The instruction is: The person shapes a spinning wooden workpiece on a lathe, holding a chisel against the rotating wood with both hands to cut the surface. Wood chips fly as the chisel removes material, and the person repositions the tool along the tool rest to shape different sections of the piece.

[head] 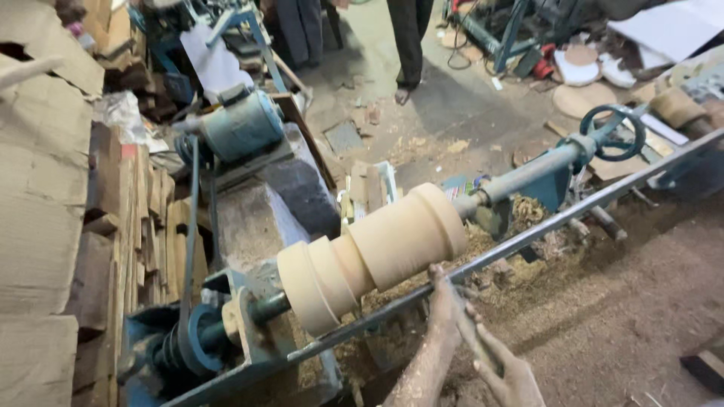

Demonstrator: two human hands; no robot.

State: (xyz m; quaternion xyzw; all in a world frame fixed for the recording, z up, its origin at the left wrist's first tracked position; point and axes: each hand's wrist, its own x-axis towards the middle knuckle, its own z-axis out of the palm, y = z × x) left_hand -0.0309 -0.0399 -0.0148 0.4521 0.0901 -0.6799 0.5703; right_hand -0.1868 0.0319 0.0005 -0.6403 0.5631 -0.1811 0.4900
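We press a thin tool (471, 343), pinched in our right hand (513, 377), left hand (445, 301) clamped on it, toward the wooden workpiece (377, 252) across the rest bar (528, 234); it could catch and kick.

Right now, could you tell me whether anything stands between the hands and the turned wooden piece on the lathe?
Only the long metal rest bar, which runs along the near side of the wooden workpiece. The hands hold a thin tool across that bar, just below the wood. Nothing else visible lies between them.
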